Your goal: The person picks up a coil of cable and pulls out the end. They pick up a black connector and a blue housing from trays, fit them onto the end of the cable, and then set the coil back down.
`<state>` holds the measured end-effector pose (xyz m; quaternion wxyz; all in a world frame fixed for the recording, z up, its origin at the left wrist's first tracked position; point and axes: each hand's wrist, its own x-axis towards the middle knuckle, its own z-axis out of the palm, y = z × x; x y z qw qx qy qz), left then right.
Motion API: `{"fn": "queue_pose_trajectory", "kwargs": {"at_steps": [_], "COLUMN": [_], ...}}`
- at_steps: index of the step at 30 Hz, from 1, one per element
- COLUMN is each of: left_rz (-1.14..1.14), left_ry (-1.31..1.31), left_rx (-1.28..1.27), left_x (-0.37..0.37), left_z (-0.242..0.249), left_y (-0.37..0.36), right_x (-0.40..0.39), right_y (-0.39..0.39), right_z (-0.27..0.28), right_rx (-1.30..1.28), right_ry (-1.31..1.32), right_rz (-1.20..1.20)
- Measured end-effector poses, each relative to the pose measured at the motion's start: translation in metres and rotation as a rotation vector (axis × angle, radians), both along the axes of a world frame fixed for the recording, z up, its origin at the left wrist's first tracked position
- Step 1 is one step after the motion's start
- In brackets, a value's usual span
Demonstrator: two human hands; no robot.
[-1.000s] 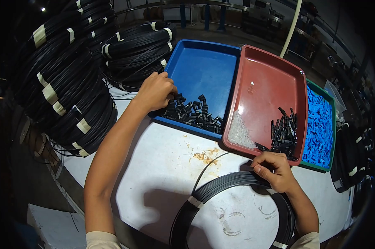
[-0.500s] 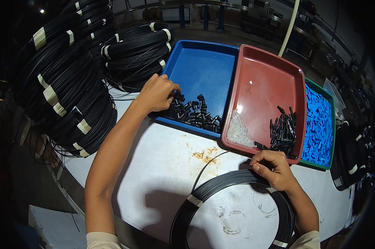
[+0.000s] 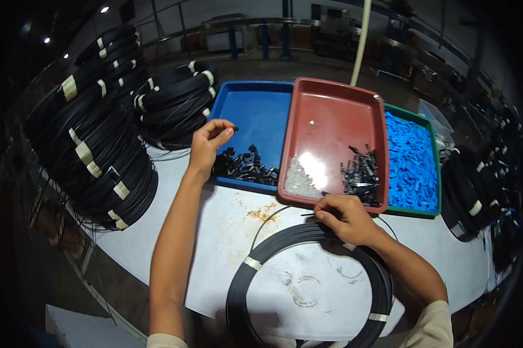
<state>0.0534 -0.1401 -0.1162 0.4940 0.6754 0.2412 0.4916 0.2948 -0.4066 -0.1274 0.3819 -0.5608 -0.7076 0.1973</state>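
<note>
My left hand (image 3: 206, 145) is raised over the left side of the blue tray (image 3: 255, 107), with thumb and fingers pinched on a small black connector (image 3: 236, 129). Below it, a heap of black connectors (image 3: 251, 168) lies along the tray's near edge. My right hand (image 3: 349, 220) is closed on a thin black cable (image 3: 309, 215), whose short end sticks out to the left of the fingers. Beneath that hand, a taped coil of black cable (image 3: 236, 290) lies on the white table (image 3: 209, 272).
A red tray (image 3: 336, 110) holds clear pieces (image 3: 301, 178) and slim black parts (image 3: 361, 174). Beside it, a green tray (image 3: 438, 174) contains blue pieces (image 3: 411, 162). Stacked cable coils (image 3: 93, 156) stand at left; more coils (image 3: 461, 197) are at right.
My left hand has lifted from the connector heap with one connector in its pinch. The cable end now shows left of my right fingers. The view has shifted.
</note>
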Motion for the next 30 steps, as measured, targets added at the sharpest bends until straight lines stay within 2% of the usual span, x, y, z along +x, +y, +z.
{"fn": "queue_pose_trajectory", "kwargs": {"at_steps": [2,5,8,9,10,13,16,17,19,24,27,30], "left_rz": [-0.102,-0.301,-0.399,-0.444,-0.457,-0.535,-0.523,-0.539,-0.443,-0.392,-0.375,-0.422], "left_ry": [-0.143,-0.342,-0.248,-0.232,-0.207,-0.121,-0.063,-0.056,0.006,0.039,-0.140,-0.123], "left_rx": [-0.074,-0.059,0.082,0.109,0.144,0.156,0.178,0.172,0.205,0.292,0.110,0.135], "left_x": [0.016,0.044,0.061,0.067,0.072,0.085,0.092,0.095,0.099,0.106,0.105,0.114], "left_z": [0.000,0.005,0.012,0.012,0.013,0.008,-0.002,-0.006,-0.008,0.000,-0.003,-0.005], "left_y": [-0.026,-0.069,-0.108,-0.118,-0.131,-0.155,-0.161,-0.162,-0.161,-0.165,-0.171,-0.186], "right_x": [0.005,0.008,0.012,0.022,0.027,0.038,0.037,0.036,0.030,0.028,0.029,0.040], "right_y": [-0.004,-0.024,-0.047,-0.047,-0.050,-0.054,-0.049,-0.047,-0.043,-0.041,-0.047,-0.050], "right_z": [0.006,0.020,0.024,0.003,-0.004,-0.012,-0.032,-0.037,-0.034,-0.028,-0.019,-0.010], "right_rx": [0.020,-0.008,-0.009,0.105,0.116,0.165,0.206,0.198,0.211,0.232,0.210,0.157], "right_ry": [-0.075,-0.008,0.188,0.310,0.304,0.573,0.643,0.587,0.539,0.518,0.507,0.482], "right_rz": [0.004,-0.185,-0.362,-0.335,-0.351,-0.371,-0.420,-0.422,-0.403,-0.428,-0.436,-0.400]}}
